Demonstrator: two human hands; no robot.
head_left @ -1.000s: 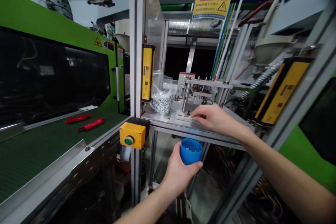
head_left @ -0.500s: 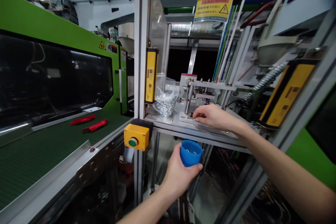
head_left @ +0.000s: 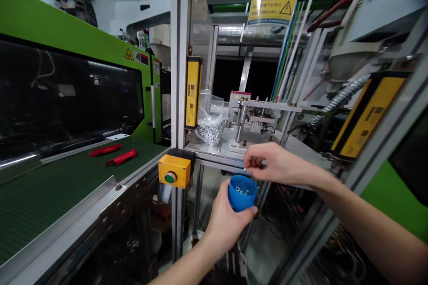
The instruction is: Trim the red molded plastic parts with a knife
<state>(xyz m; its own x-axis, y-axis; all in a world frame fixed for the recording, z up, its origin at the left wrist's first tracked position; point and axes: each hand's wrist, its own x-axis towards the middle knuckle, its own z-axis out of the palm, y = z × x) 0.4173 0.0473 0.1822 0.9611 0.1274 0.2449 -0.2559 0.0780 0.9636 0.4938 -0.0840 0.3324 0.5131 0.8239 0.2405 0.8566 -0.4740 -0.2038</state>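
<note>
My left hand (head_left: 227, 218) is wrapped around a blue cup (head_left: 241, 202), held in front of the workbench. Several small metal nuts (head_left: 238, 189) lie in the bottom of the cup. Just above the cup's rim, my right hand (head_left: 267, 162) is closed in a pinch, a small shiny nut (head_left: 245, 169) at its fingertips. Behind that hand, a metal fixture (head_left: 239, 146) with a flat base plate and upright posts stands on the bench. A clear plastic bag (head_left: 211, 131) full of similar nuts sits to the left of the fixture.
A yellow box with a green button (head_left: 170, 178) juts out from the bench's front left corner. Further left, two red parts (head_left: 121, 157) lie on a green conveyor belt (head_left: 67, 205). Yellow sensor bars (head_left: 193, 93) and metal frame posts (head_left: 178, 53) flank the bench opening.
My right hand has drawn back from the fixture's base plate to a spot above the cup, with a small nut showing at its fingertips. My left hand and the cup have hardly moved.
</note>
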